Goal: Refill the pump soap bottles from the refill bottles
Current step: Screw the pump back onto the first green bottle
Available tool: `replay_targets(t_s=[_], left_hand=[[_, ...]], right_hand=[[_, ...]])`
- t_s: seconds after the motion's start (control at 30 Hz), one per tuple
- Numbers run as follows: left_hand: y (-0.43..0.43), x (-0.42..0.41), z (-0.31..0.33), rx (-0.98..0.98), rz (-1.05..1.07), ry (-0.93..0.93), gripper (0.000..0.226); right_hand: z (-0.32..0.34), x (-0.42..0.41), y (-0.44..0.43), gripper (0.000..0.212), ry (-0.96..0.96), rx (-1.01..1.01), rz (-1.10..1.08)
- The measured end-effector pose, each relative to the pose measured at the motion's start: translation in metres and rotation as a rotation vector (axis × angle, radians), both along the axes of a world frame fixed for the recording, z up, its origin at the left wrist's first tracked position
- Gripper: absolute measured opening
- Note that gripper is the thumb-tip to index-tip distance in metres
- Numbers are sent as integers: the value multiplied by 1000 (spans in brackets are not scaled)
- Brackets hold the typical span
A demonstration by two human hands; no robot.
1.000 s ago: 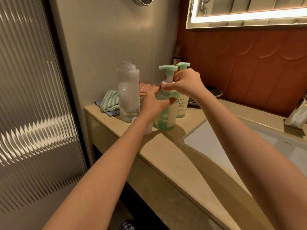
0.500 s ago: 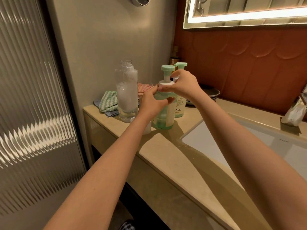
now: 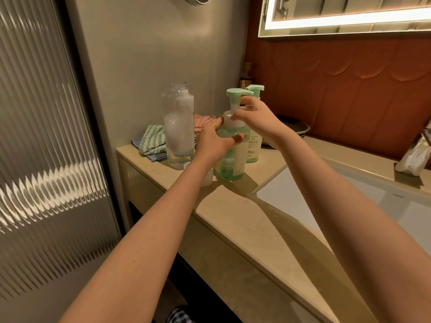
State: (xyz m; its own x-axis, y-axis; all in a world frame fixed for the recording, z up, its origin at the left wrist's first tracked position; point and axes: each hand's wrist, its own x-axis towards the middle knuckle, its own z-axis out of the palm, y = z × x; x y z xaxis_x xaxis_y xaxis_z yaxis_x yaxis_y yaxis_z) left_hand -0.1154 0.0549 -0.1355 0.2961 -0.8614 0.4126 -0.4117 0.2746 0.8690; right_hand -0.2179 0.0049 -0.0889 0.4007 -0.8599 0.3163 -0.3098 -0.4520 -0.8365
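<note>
On the beige stone counter (image 3: 233, 206), towards its back left corner, stands a translucent green pump soap bottle (image 3: 229, 164) with a white collar (image 3: 233, 121) and a mint-green pump head, upright, with pale green liquid showing in its lower part. The left hand (image 3: 213, 143) grips the bottle's body from the left, fingers curled across the front and thumb up near the collar. The right hand (image 3: 256, 122) reaches in from the right and pinches the collar between thumb and fingertips. Just behind and to the right stands a second labelled pump soap bottle (image 3: 253, 148) with the same mint head. To the left stands a tall clear plastic refill bottle (image 3: 178, 136), uncapped and foamy inside. A small white cap (image 3: 208, 177) lies on the counter, partly hidden behind the left forearm. Behind the refill bottle lie a green-and-white striped cloth (image 3: 152, 141) and a pink cloth (image 3: 203, 118). A dark plate (image 3: 295, 128) sits further back, and a white sink (image 3: 338, 201) opens to the right
</note>
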Motion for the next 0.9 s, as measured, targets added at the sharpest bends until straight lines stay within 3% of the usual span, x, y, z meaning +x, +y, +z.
replay_targets(t_s=[0.2, 0.27, 0.37, 0.5, 0.57, 0.67, 0.8, 0.9], left_hand=[[2, 1, 1, -19, -3, -43, 52], [2, 1, 1, -19, -11, -32, 52], [3, 0, 2, -13, -21, -14, 52], [3, 1, 2, -9, -5, -2, 53], [4, 1, 2, -18, -10, -36, 48], [5, 1, 3, -19, -27, -24, 49], [5, 0, 3, -26, -27, -35, 49], [5, -1, 3, -21, -31, -21, 53]], right_hand=[[1, -3, -7, 75, 147, -232, -162], [1, -2, -10, 77, 178, -198, -130], [1, 0, -9, 68, 142, -56, -24], [4, -3, -6, 54, 181, -210, -110], [4, -5, -8, 61, 227, -269, -166], [5, -7, -10, 58, 308, -276, -100], [7, -9, -3, 40, 231, -218, 2], [7, -7, -5, 57, 236, -288, -114]])
